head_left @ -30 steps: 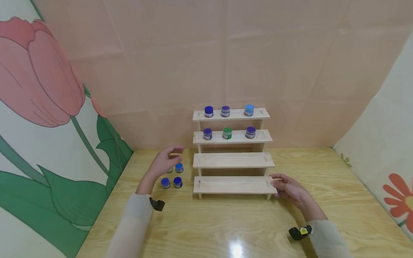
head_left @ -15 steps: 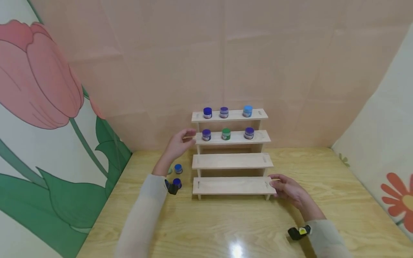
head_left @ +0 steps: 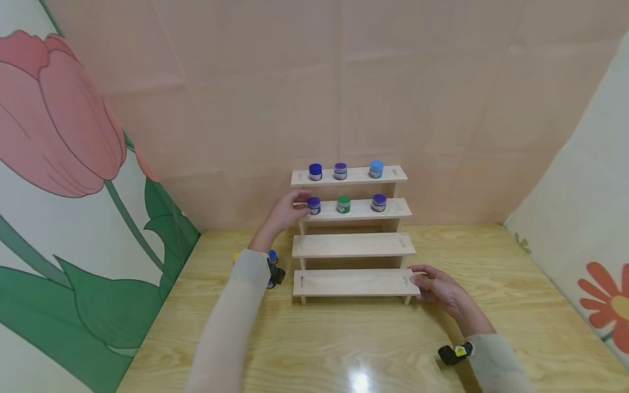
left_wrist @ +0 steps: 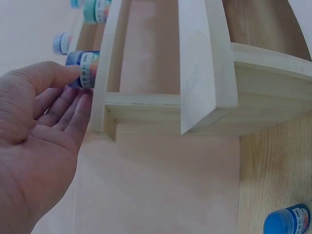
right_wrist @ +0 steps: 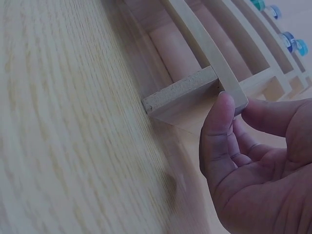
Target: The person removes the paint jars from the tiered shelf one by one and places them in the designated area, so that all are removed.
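A four-step pale wooden rack (head_left: 354, 283) stands on the table. My left hand (head_left: 287, 210) is at the left end of its second shelf from the top, with thumb and fingers about a small purple-lidded paint jar (head_left: 313, 206). In the left wrist view the thumb lies against this jar (left_wrist: 87, 70), the fingers curling in from the other side. My right hand (head_left: 444, 292) pinches the right end of the lowest shelf between thumb and fingers, as the right wrist view shows at the shelf corner (right_wrist: 231, 92).
A green-lidded jar (head_left: 344, 204) and another purple jar (head_left: 379, 202) share that shelf. Three jars, one light blue (head_left: 376, 169), stand on the top shelf. A blue jar (left_wrist: 287, 222) stands on the table left of the rack; the left forearm partly hides others.
My left hand has moved up and to the right, from above the jars on the table to the left jar on the second shelf. The right hand stays on the rack.
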`<state>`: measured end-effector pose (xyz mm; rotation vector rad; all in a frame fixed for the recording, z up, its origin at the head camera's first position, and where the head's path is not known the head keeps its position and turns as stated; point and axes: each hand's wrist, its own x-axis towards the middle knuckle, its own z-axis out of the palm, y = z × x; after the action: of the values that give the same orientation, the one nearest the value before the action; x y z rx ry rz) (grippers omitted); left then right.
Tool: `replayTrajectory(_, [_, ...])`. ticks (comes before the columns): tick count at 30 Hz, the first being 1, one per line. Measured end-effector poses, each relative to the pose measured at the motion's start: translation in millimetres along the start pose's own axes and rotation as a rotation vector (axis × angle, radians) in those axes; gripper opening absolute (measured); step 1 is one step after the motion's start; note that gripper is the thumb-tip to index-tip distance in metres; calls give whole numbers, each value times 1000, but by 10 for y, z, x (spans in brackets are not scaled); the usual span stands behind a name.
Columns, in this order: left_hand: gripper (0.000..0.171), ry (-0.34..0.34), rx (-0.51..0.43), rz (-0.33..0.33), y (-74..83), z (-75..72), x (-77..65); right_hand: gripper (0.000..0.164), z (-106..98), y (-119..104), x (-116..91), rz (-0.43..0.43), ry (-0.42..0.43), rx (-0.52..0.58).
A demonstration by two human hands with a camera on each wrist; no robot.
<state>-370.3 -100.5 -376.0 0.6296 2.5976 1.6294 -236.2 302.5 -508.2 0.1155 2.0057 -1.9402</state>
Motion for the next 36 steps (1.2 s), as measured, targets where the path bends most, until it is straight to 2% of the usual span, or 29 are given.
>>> replayTrajectory(7, [49, -19, 40, -57, -40, 38, 57, 50, 6, -3, -10, 6, 2, -16])
replayTrajectory(14, [50, -34, 80, -68, -35, 44, 85, 50, -4, -7, -3, 15, 7, -31])
replayTrajectory(20, [49, -23, 73, -85, -8, 51, 88, 49, -16, -3, 6, 19, 12, -46])
replayTrajectory(27, [45, -4, 47, -65, -10, -7, -29, 52, -3, 3, 7, 13, -2, -38])
replayTrajectory(32, [47, 6, 5, -39, -35, -123, -169, 50, -6, 4, 16, 14, -1, -33])
replayTrajectory(36, [47, 16, 20, -42, -86, -225, -285, 45, -17, 11, 21, 5, -7, -18])
